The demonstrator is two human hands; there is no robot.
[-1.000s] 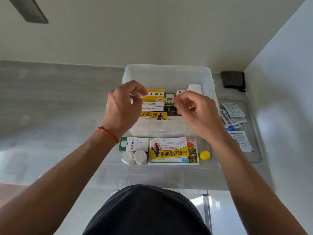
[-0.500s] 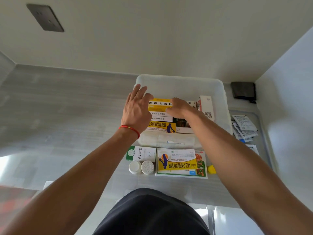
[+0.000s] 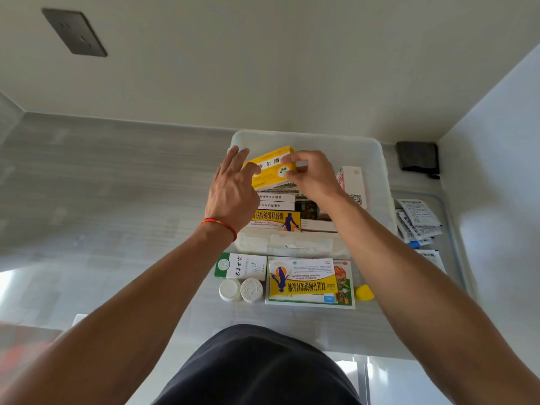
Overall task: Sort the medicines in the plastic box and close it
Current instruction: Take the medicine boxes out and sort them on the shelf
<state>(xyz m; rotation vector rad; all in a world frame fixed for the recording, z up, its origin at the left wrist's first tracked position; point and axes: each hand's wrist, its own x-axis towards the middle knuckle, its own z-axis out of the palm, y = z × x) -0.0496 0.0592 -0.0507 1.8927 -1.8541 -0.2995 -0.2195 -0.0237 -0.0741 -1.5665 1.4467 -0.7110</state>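
From the head view, the clear plastic box (image 3: 371, 159) sits open against the wall, and both hands work over its far left corner. The right hand (image 3: 314, 176) pinches the right end of a yellow medicine carton (image 3: 270, 169) between thumb and fingers, holding it tilted above the row of cartons already standing in the box; the left hand (image 3: 232, 191) steadies the carton's left end with its fingers nearly straight, touching rather than clasping. Nearer than the box, still outside it, lie a green-and-white carton (image 3: 241, 266), two white bottles (image 3: 241, 290), a yellow-and-white capsule carton (image 3: 304, 279) on a flat pack, and a small yellow cap (image 3: 364, 292); sachets (image 3: 418, 220) rest on the lid (image 3: 455, 258) to the box's right. To seat the yellow carton well, it likely needs levelling, then sliding down upright behind the white cartons (image 3: 276, 201), label facing out, without toppling the row.
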